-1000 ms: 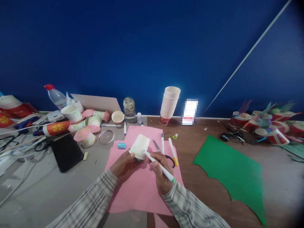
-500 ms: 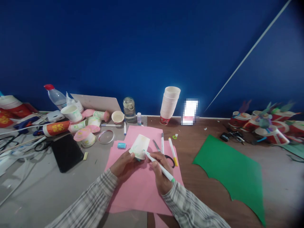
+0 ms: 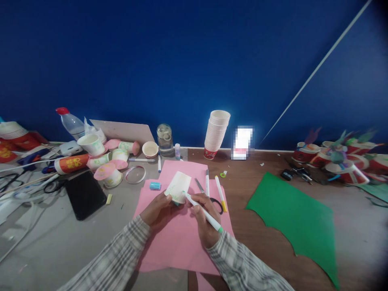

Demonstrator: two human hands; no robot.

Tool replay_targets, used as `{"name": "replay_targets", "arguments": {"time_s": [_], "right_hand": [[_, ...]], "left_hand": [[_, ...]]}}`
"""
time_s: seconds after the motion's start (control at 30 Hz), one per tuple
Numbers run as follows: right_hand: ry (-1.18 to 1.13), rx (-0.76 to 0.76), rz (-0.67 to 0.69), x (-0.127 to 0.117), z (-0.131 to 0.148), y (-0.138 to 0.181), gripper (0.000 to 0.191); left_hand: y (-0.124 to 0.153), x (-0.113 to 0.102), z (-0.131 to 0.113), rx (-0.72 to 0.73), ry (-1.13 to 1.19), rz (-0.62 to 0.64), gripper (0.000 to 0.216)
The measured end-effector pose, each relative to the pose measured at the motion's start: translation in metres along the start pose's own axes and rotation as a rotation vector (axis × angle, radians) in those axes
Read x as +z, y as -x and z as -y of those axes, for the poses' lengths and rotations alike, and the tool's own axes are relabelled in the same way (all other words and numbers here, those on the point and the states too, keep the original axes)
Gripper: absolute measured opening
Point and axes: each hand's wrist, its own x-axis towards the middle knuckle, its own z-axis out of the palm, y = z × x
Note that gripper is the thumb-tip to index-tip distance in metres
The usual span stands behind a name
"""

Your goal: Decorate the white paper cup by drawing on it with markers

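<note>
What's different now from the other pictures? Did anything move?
Nothing has visibly moved, been picked up or let go. The left hand still holds the white paper cup with green marks; the right hand still holds the white, green-ended marker, its tip at the cup.

I see the left hand (image 3: 159, 210) gripping a tilted, green-marked white cup (image 3: 179, 182), the right hand (image 3: 207, 233) holding a marker (image 3: 212, 220), tip at the cup's wall, above pink paper (image 3: 178, 252) on the desk (image 3: 251, 242); a green sheet (image 3: 298, 214) lies farther right.
</note>
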Motion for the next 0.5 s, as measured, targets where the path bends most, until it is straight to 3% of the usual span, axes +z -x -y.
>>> {"name": "replay_targets", "arguments": {"time_s": [0.5], "right_hand": [[0.002,-0.065,0.028,0.0009,0.0015,-0.0006,0.018]], "left_hand": [[-0.0001,-0.0016,0.0013,-0.011,-0.005,-0.007,0.039]]}}
